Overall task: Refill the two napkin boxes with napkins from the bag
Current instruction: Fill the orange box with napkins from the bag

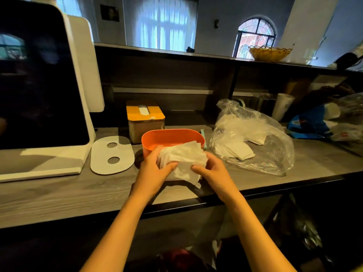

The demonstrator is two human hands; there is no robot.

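Observation:
A stack of white napkins is held between both hands just in front of an open orange oval napkin box on the counter. My left hand grips the stack's left side, and my right hand grips its right side with the thumb on top. Behind the orange box stands a second napkin box with a yellow lid and a napkin poking from its slot. A clear plastic bag holding more white napkins lies to the right. The white oval lid with two holes lies flat to the left.
A large dark screen on a white stand fills the left. A raised shelf runs behind the counter with a woven basket on it. Blue and clear bags and a white cup crowd the right.

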